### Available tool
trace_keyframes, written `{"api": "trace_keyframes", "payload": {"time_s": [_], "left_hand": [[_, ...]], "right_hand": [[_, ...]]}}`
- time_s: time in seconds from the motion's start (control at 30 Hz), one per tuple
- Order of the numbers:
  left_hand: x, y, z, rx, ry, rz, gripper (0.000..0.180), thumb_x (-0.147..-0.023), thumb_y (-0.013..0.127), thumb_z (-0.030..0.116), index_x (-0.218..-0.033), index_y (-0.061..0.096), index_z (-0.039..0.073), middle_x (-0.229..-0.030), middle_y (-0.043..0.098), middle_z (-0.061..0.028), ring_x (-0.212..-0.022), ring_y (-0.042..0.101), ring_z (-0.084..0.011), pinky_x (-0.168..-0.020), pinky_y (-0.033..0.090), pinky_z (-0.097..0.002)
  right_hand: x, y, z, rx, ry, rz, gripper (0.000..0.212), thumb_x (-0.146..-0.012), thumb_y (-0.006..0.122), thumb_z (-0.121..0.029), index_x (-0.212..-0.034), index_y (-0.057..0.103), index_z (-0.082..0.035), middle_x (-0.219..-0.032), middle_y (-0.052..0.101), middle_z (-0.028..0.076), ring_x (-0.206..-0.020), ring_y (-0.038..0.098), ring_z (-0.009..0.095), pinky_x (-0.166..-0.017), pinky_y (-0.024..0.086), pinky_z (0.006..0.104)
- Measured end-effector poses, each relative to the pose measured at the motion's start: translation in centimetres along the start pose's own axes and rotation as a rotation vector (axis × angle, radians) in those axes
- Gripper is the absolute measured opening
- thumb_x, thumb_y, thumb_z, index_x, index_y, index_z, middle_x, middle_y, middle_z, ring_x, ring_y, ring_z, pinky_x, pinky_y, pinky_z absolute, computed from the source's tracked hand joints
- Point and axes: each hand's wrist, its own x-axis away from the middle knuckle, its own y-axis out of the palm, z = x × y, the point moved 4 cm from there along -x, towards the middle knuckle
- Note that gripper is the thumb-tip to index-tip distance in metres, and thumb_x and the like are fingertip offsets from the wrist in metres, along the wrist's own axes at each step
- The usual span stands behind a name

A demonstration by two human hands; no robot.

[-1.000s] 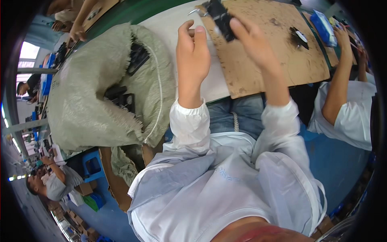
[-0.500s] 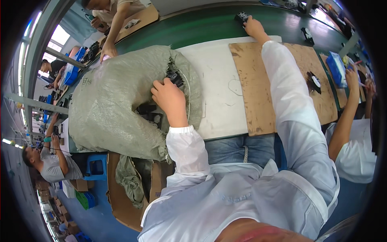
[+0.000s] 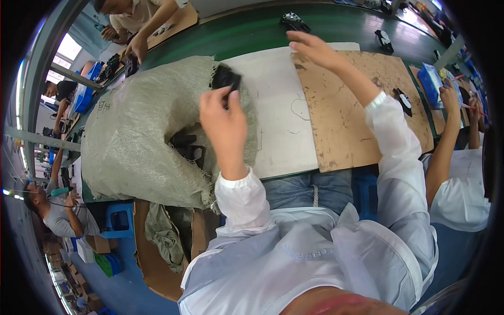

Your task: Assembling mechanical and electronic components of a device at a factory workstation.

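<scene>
Head camera: the left hand (image 3: 223, 123) has its thumb and fingers closed around a black part (image 3: 227, 76), holding it at the right edge of the mouth of a big grey-green sack (image 3: 131, 126). The part is blurred, so its exact shape is hard to tell. More dark pieces (image 3: 184, 140) lie inside the sack's open mouth, to the left of that wrist.

The right hand (image 3: 318, 51) is empty, its fingers loosely stretched and pointing left, above the top end of a white sheet (image 3: 281, 110) and a brown board (image 3: 362, 121). Just beyond its fingertips, a finished-looking black piece with white spots (image 3: 295, 22) rests on the green table (image 3: 247, 34), apart from the hand. A black-and-white piece (image 3: 384, 41) lies farther right on the same green surface, and another small one (image 3: 403, 102) lies on the board near its right edge.

Below the sack stands an open cardboard box (image 3: 144, 265) with crumpled cloth (image 3: 164, 236) in it, beside a blue stool (image 3: 119, 220). At the right, a co-worker's forearm (image 3: 442, 139) reaches up near a blue packet (image 3: 430, 86); at upper left, another person's hand (image 3: 137, 46) is near the sack.
</scene>
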Motion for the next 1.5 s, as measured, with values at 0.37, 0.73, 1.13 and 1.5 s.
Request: {"api": "trace_keyframes", "payload": {"time_s": [0.37, 0.73, 1.13, 1.5], "left_hand": [[-9.6, 21.8, 4.5, 0.826, -0.206, -0.475, 0.021, -0.082, 0.071, 0.013, -0.097, 0.07, -0.002, -0.088, 0.07, -0.0065, -0.071, 0.062, -0.0135, -0.061, 0.049, -0.0262], [-18.0, 31.8, -7.1, 0.205, -0.489, -0.678, 0.074, -0.076, 0.081, 0.028, -0.131, 0.049, -0.01, -0.123, 0.06, -0.0233, -0.115, 0.059, -0.0308, -0.096, 0.046, -0.0376], [-14.5, 23.1, 9.0, 0.23, 0.527, -0.351, 0.061, -0.071, 0.08, 0.007, -0.127, 0.058, 0.003, -0.109, 0.07, -0.0182, -0.1, 0.069, -0.0322, -0.091, 0.051, -0.0363], [-8.5, 16.2, 15.8, 0.742, 0.807, -0.65, 0.056, -0.066, 0.081, 0.001, -0.119, 0.061, -0.001, -0.097, 0.073, -0.0154, -0.093, 0.071, -0.0234, -0.084, 0.053, -0.0331]], "right_hand": [[14.7, -5.9, 0.5, -0.95, 0.129, 0.44, 0.05, -0.099, 0.051, -0.039, -0.137, 0.048, -0.005, -0.112, 0.066, 0.009, -0.099, 0.064, 0.02, -0.086, 0.053, 0.0312], [25.1, -0.8, -2.5, 0.485, 0.132, 0.385, 0.069, -0.079, 0.068, -0.008, -0.142, 0.041, -0.011, -0.138, 0.043, 0.021, -0.123, 0.046, 0.044, -0.103, 0.041, 0.0466], [19.0, -6.0, -2.0, 0.047, -0.088, 0.587, 0.054, -0.094, 0.061, -0.025, -0.141, 0.045, -0.004, -0.137, 0.052, 0.021, -0.125, 0.052, 0.031, -0.103, 0.043, 0.0397], [15.5, -11.9, -5.4, -0.209, -0.494, 0.535, 0.051, -0.095, 0.066, -0.032, -0.136, 0.055, -0.003, -0.124, 0.061, 0.006, -0.11, 0.057, 0.012, -0.093, 0.048, 0.0267]]}}
